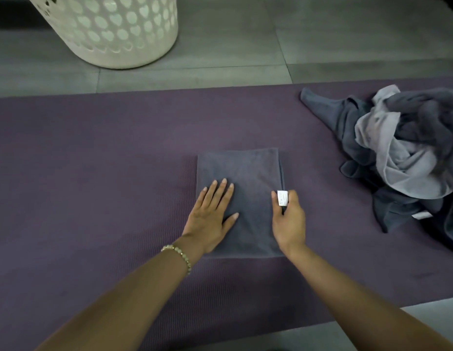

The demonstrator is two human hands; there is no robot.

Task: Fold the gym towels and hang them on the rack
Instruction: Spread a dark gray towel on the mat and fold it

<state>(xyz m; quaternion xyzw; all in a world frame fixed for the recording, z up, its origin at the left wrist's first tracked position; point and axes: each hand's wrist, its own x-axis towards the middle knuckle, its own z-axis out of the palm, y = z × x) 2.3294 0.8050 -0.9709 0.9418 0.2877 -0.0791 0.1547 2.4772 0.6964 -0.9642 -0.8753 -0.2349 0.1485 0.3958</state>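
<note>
One folded towel [245, 173], left fingers [221, 192] flat atop, right fingers [294, 198] round its edge; basket [114, 49] contents unseen.

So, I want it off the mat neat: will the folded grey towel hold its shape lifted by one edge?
Probably not: the folded towel is soft cloth like the crumpled pile, so it would likely droop. Loose layers at its right edge may open.

Towel pile [410, 153] cut off at rt edge; basket [106, 29] top cropped.

We see a grey tiled floor [233, 46], a purple yoga mat [93, 160] across it, and a cream laundry basket [114, 29] far left.
</note>
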